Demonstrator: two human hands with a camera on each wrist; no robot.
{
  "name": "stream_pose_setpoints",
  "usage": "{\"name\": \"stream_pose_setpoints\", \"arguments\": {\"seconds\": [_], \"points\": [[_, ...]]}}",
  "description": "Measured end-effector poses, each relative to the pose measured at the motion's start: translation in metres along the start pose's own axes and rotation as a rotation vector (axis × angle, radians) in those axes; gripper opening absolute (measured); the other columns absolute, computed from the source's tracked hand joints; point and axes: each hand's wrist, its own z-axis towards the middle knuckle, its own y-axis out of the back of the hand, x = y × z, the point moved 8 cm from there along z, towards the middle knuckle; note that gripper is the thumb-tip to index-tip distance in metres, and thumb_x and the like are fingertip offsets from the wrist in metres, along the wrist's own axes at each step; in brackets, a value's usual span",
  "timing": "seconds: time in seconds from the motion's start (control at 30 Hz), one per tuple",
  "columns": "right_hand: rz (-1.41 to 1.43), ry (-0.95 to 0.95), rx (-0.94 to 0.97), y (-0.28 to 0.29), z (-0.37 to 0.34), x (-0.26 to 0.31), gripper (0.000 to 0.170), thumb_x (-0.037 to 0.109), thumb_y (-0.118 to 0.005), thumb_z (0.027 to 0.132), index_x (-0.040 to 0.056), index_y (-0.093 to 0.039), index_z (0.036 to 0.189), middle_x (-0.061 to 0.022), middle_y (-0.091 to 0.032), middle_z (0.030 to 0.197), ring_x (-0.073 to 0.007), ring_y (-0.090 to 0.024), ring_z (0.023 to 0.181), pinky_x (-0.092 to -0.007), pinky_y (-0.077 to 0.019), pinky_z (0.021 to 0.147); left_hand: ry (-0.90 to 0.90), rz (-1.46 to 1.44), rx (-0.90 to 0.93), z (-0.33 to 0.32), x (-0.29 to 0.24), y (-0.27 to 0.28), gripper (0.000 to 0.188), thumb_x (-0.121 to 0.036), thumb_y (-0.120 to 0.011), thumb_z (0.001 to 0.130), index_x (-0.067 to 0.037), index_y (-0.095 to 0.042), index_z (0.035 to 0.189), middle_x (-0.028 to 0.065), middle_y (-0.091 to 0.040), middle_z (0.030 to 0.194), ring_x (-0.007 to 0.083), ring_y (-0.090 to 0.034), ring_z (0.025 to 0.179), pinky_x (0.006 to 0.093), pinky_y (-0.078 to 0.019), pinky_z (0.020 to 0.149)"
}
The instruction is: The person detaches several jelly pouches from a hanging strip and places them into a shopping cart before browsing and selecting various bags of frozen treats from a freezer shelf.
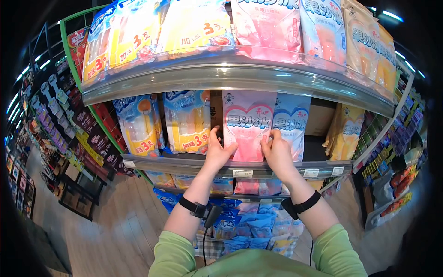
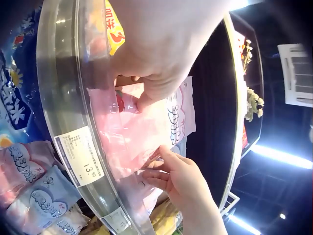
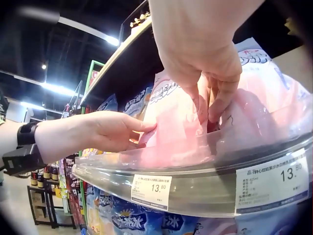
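A pink bag of ice treats (image 1: 249,122) with a heart-shaped label stands upright on the middle shelf, behind the clear front lip. My left hand (image 1: 218,151) grips its left edge, thumb on the front face and fingers round the side. At the opposite edge, my right hand (image 1: 278,153) pinches the bag low down; in the right wrist view its fingers (image 3: 226,95) dip between this bag and the one beside it. A blue-and-pink bag (image 1: 295,120) of similar design stands just right of my right hand.
Blue-and-yellow bags (image 1: 187,122) stand left of my left hand, and a yellow bag (image 1: 349,131) at the shelf's right end. The upper shelf's edge (image 1: 240,76) overhangs the bags. Price tags (image 1: 242,173) line the lip (image 1: 198,167). More bags (image 1: 249,226) lie below.
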Motion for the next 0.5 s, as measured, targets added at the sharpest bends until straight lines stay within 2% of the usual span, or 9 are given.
{"name": "stream_pose_setpoints", "arguments": {"seconds": [0.03, 0.07, 0.13, 0.17, 0.27, 0.3, 0.37, 0.43, 0.5], "points": [[0.006, 0.010, 0.007, -0.004, -0.002, -0.001, 0.032, 0.014, -0.059, 0.085, -0.0041, -0.046, 0.107, -0.0281, -0.061, 0.074, -0.0447, -0.061, 0.073, -0.0481, -0.0477, 0.065, 0.037, -0.238, 0.110, 0.001, 0.000, -0.009, 0.076, -0.008, -0.073, 0.074, -0.003, -0.029, 0.135, 0.0139, -0.049, 0.120, 0.0208, -0.051, 0.109, 0.0325, -0.0440, 0.091], [0.005, 0.004, 0.002, -0.007, -0.002, -0.004, 0.032, 0.014, -0.059, 0.085, -0.0041, -0.046, 0.107, -0.0281, -0.061, 0.074, -0.0447, -0.061, 0.073, -0.0481, -0.0477, 0.065, 0.077, -0.477, 0.220, 0.001, -0.003, -0.017, 0.075, -0.005, -0.073, 0.074, -0.003, -0.029, 0.134, 0.0118, -0.048, 0.123, 0.0185, -0.052, 0.108, 0.0305, -0.0439, 0.092], [-0.034, 0.013, 0.091, -0.021, -0.008, -0.006, 0.048, 0.012, -0.060, 0.082, -0.0061, -0.038, 0.121, -0.0305, -0.060, 0.075, -0.0475, -0.059, 0.075, -0.0507, -0.0477, 0.067, 0.116, -0.444, 0.392, 0.002, -0.007, -0.025, 0.077, 0.001, -0.069, 0.075, -0.004, -0.025, 0.138, 0.0098, -0.048, 0.127, 0.0178, -0.048, 0.115, 0.0300, -0.0410, 0.095], [-0.029, -0.042, 0.152, -0.025, -0.010, -0.008, 0.062, 0.013, -0.061, 0.082, -0.0065, -0.029, 0.130, -0.0309, -0.061, 0.079, -0.0468, -0.060, 0.079, -0.0496, -0.0479, 0.070, 0.106, -0.461, 0.402, 0.003, -0.007, -0.027, 0.076, 0.003, -0.067, 0.075, -0.004, -0.025, 0.138, 0.0093, -0.048, 0.128, 0.0177, -0.048, 0.116, 0.0299, -0.0404, 0.096], [-0.012, -0.014, 0.108, -0.035, -0.010, -0.013, 0.068, 0.013, -0.059, 0.082, -0.0058, -0.020, 0.134, -0.0325, -0.061, 0.081, -0.0485, -0.059, 0.080, -0.0503, -0.0479, 0.070, 0.065, -0.495, 0.405, 0.004, -0.010, -0.029, 0.076, 0.009, -0.062, 0.076, -0.006, -0.024, 0.140, 0.0092, -0.049, 0.126, 0.0179, -0.048, 0.115, 0.0285, -0.0403, 0.096], [-0.014, -0.043, 0.170, -0.042, -0.010, -0.018, 0.073, 0.011, -0.058, 0.083, -0.0045, -0.011, 0.137, -0.0352, -0.059, 0.089, -0.0499, -0.058, 0.085, -0.0507, -0.0470, 0.075, 0.108, -0.489, 0.419, 0.003, -0.009, -0.029, 0.074, 0.008, -0.062, 0.076, -0.006, -0.025, 0.139, 0.0086, -0.049, 0.127, 0.0174, -0.047, 0.116, 0.0291, -0.0394, 0.097], [0.037, -0.031, 0.139, -0.050, -0.009, -0.023, 0.073, 0.008, -0.057, 0.081, -0.0064, -0.011, 0.136, -0.0371, -0.057, 0.094, -0.0510, -0.057, 0.088, -0.0519, -0.0458, 0.077, 0.158, -0.478, 0.434, 0.002, -0.006, -0.028, 0.072, 0.007, -0.062, 0.077, -0.006, -0.027, 0.138, 0.0080, -0.048, 0.128, 0.0169, -0.046, 0.118, 0.0297, -0.0384, 0.098], [0.085, -0.015, 0.102, -0.056, -0.009, -0.025, 0.073, 0.005, -0.056, 0.079, -0.0082, -0.012, 0.135, -0.0390, -0.054, 0.099, -0.0520, -0.055, 0.090, -0.0532, -0.0446, 0.080, 0.061, -0.452, 0.423, 0.004, -0.008, -0.027, 0.068, 0.006, -0.062, 0.079, -0.006, -0.029, 0.137, 0.0077, -0.050, 0.125, 0.0165, -0.049, 0.114, 0.0293, -0.0408, 0.095], [0.206, 0.041, 0.041, -0.057, -0.008, -0.022, 0.081, 0.007, -0.059, 0.077, -0.0082, -0.007, 0.137, -0.0417, -0.043, 0.117, -0.0511, -0.049, 0.107, -0.0499, -0.0412, 0.090, 0.042, -0.429, 0.396, 0.003, -0.006, -0.027, 0.066, 0.005, -0.062, 0.079, -0.006, -0.030, 0.136, 0.0073, -0.051, 0.123, 0.0161, -0.050, 0.112, 0.0291, -0.0416, 0.094]]}}
